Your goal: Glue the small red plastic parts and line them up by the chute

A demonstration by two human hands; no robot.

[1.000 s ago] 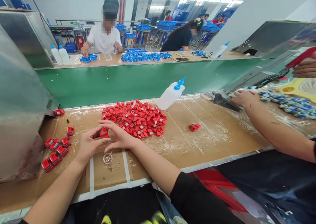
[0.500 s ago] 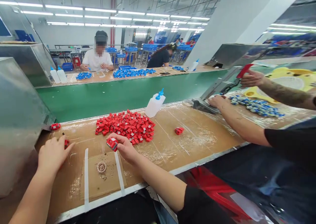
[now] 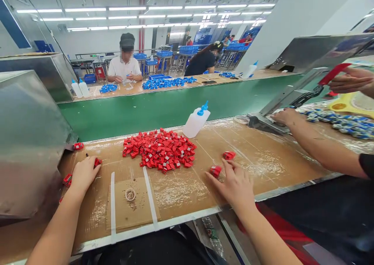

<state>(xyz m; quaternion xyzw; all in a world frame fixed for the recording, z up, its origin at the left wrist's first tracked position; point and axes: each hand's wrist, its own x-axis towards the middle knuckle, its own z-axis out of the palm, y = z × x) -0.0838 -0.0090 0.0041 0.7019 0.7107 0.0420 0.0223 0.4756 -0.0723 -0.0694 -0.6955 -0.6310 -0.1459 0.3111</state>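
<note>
My left hand (image 3: pixel 84 174) rests low over the table's left side, its fingers closed around a small red toy car (image 3: pixel 97 162) that shows past the thumb. A tiny black piece pokes up by those fingertips. Farther right, my right hand (image 3: pixel 235 181) is near the tabletop with another red toy car (image 3: pixel 215 171) between thumb and forefinger; the exact contact is hard to see. Just beyond its fingertips lies a separate red car (image 3: pixel 228 155). A large heap of red car bodies (image 3: pixel 160 150) is spread between my hands, farther back.
A small round cup (image 3: pixel 130 195) sits on a taped cardboard square (image 3: pixel 122 214). Behind the heap stands a white bottle (image 3: pixel 196 122). Metal housing (image 3: pixel 35 140) borders the left. A co-worker's hands operate a red-handled press (image 3: pixel 280 101) at right. More red cars (image 3: pixel 67 179) lie by the housing.
My right hand has moved right from the cardboard with its red car, beside the lone car. My left hand has shifted slightly away from the housing. The view has turned right.
</note>
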